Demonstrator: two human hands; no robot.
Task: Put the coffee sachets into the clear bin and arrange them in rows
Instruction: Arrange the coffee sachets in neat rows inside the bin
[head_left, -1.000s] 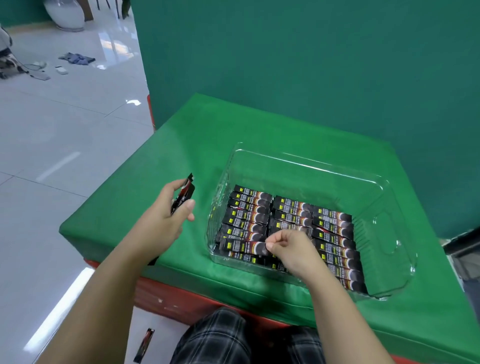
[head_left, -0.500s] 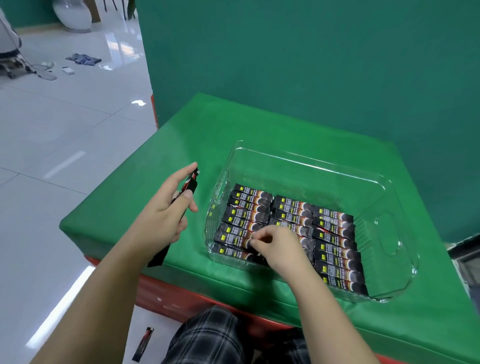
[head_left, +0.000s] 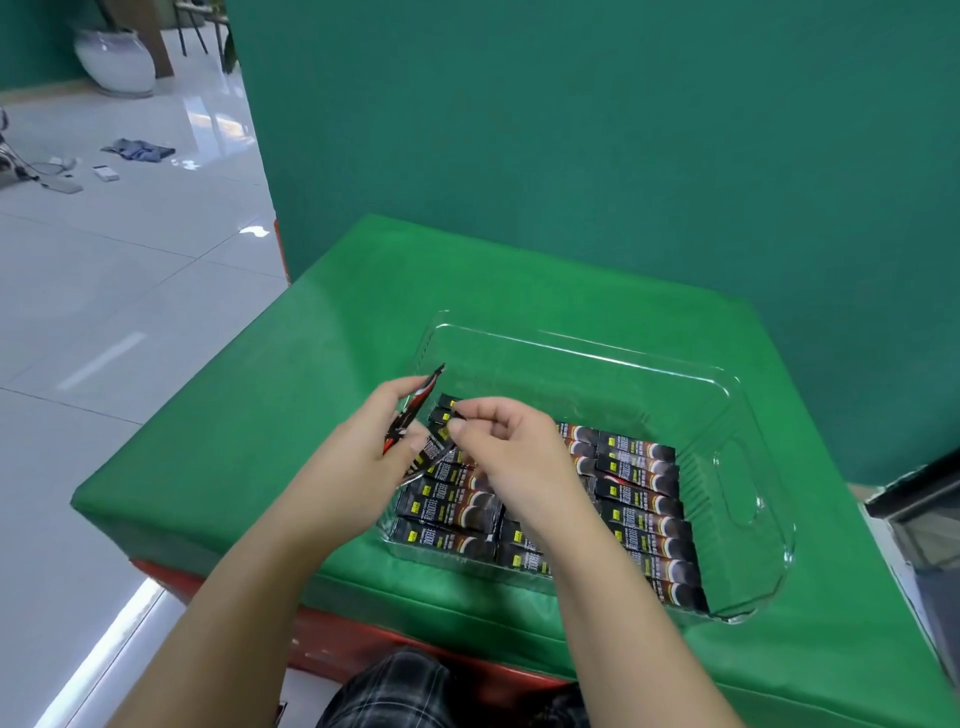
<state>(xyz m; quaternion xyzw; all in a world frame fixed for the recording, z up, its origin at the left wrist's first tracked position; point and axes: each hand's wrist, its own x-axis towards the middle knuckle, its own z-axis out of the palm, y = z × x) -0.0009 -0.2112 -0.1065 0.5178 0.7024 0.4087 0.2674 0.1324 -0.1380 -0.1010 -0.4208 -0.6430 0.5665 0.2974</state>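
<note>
A clear plastic bin sits on the green-covered table. Black coffee sachets lie in rows across its near half; the far half shows bare bottom. My left hand is at the bin's left wall and grips a small bundle of red-and-black sachets standing upright. My right hand is over the left rows, right beside the left hand. Its thumb and forefinger pinch the end of one sachet that slants down toward the left hand. My right forearm hides part of the middle rows.
A green backdrop wall rises just behind the table. White tiled floor lies to the left, with a cloth and cables far off. The table's left and near edges are close to the bin. A dark object stands at the right edge.
My left hand moved right with its sachets to the bin's left wall. My right hand lifted off the near rows, went up to the left hand and now pinches a sachet.
</note>
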